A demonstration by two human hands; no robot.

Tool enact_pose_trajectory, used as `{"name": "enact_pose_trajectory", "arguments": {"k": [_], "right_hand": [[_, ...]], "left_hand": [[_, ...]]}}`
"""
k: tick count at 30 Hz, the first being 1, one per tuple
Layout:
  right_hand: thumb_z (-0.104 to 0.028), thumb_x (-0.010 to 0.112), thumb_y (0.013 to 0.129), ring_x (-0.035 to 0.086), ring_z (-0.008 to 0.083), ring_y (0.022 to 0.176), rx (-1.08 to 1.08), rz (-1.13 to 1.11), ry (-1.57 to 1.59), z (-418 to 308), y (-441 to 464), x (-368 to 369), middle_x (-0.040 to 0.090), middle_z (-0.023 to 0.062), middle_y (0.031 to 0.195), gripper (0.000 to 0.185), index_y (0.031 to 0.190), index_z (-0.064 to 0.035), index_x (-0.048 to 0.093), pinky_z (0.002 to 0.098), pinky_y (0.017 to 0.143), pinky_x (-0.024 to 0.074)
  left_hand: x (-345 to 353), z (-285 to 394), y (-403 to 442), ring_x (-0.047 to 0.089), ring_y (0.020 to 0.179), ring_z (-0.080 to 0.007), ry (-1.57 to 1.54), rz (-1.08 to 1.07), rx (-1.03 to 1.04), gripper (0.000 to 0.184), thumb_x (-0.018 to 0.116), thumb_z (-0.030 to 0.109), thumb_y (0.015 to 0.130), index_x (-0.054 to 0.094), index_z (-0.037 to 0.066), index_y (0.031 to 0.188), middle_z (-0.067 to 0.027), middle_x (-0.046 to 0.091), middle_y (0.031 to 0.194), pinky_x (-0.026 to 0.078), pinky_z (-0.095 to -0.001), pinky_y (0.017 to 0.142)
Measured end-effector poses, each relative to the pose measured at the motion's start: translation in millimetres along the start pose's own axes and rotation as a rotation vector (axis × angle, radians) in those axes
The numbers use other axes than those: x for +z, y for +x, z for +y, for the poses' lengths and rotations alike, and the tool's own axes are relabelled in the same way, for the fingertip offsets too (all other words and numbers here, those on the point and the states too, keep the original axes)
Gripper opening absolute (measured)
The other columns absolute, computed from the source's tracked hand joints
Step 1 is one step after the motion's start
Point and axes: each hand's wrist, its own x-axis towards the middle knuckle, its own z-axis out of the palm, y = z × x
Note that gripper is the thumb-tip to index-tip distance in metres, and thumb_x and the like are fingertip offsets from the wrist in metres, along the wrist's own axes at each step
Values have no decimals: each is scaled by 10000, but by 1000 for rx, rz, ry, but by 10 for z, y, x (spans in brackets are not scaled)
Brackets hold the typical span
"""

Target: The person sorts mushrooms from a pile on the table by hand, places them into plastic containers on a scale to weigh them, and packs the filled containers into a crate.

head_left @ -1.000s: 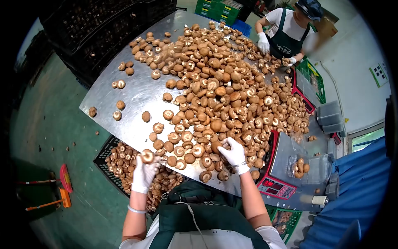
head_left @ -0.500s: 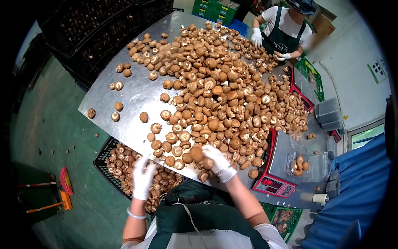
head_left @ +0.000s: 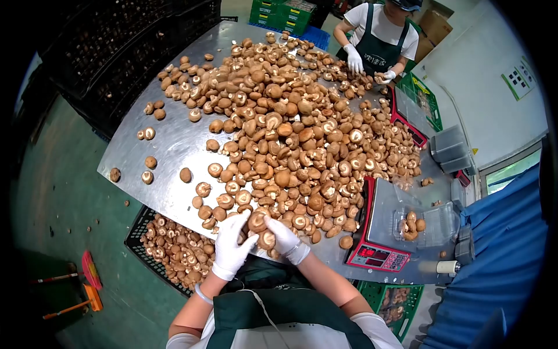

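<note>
Left hand (head_left: 233,242) moved inward from crate (head_left: 152,264) — now grasping mushrooms (head_left: 258,222) with right hand (head_left: 285,237).

Gloved left hand (head_left: 231,249), right hand (head_left: 288,242) close by, fingers (head_left: 240,220) seemingly curled

Metal table (head_left: 131,151) | heaped mushrooms (head_left: 282,178) | scattered mushrooms (head_left: 185,175) | red-trimmed scales (head_left: 378,258)
</note>
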Motion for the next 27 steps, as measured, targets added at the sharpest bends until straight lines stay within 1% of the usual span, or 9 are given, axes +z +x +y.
{"name": "enact_pose_trajectory", "arguments": {"k": [4,7,8,12,14,17,19,23,27], "right_hand": [[-358,392,987,592,168,996,-62,-98,-152,-82,-36,-38,582,119,1146,495,1250,56,455,279,889,469],[-301,536,924,603,139,928,-293,20,-923,-93,36,132,626,108,1049,482,1317,-36,450,275,818,467],[-279,574,887,626,171,807,-102,62,-1190,-274,-61,219,630,104,915,446,1292,-109,497,313,717,492],[-241,594,856,630,258,714,-782,498,-1598,-596,189,-95,611,83,933,361,1208,-172,559,352,619,512],[-172,615,821,633,266,776,-702,584,-1804,-855,267,-173,545,81,1143,433,1244,-198,526,364,659,517],[-177,639,800,628,272,830,-553,555,-2007,-873,466,-491,534,79,1177,486,1268,-205,507,371,687,518],[-186,623,812,613,313,895,-502,480,-1876,-915,484,-495,535,102,1197,476,1274,-199,507,372,740,522],[-313,463,964,490,141,1149,-381,258,-864,-929,446,-690,551,80,1246,439,1270,1,487,273,981,375],[-331,446,971,645,166,860,-160,220,-4,-844,351,-761,623,86,1066,418,1220,0,502,269,710,548]], "left_hand": [[7,-168,-8,546,1042,-209,-442,-103,-292,583,640,169,845,398,31,1358,-145,509,1253,450,-301,890],[91,-218,-58,545,1065,-166,-952,-185,-639,558,556,172,914,321,36,1402,-136,488,1291,473,-289,872],[77,-219,-44,559,1077,-181,-1082,-153,-709,498,504,170,942,331,43,1392,-134,499,1268,502,-306,859],[34,-356,-30,586,1066,-227,-1372,-72,-791,419,480,144,949,386,29,1340,-136,520,1229,530,-323,869],[13,-355,-8,580,1078,-228,-1428,-51,-774,413,473,131,951,384,20,1339,-139,525,1224,526,-325,879],[43,-330,50,565,1101,-224,-1486,-24,-758,422,429,182,973,363,14,1355,-135,504,1270,522,-340,885],[46,-327,94,551,1123,-224,-1556,-19,-730,447,402,218,980,339,15,1373,-129,482,1310,518,-367,890],[-84,-333,126,553,1124,-260,-1471,9,-709,505,509,234,924,364,11,1353,-148,534,1232,512,-380,902],[-521,-711,-68,589,979,-283,-1258,313,-616,419,549,245,898,488,37,1256,-154,577,1136,477,-383,895]]}}
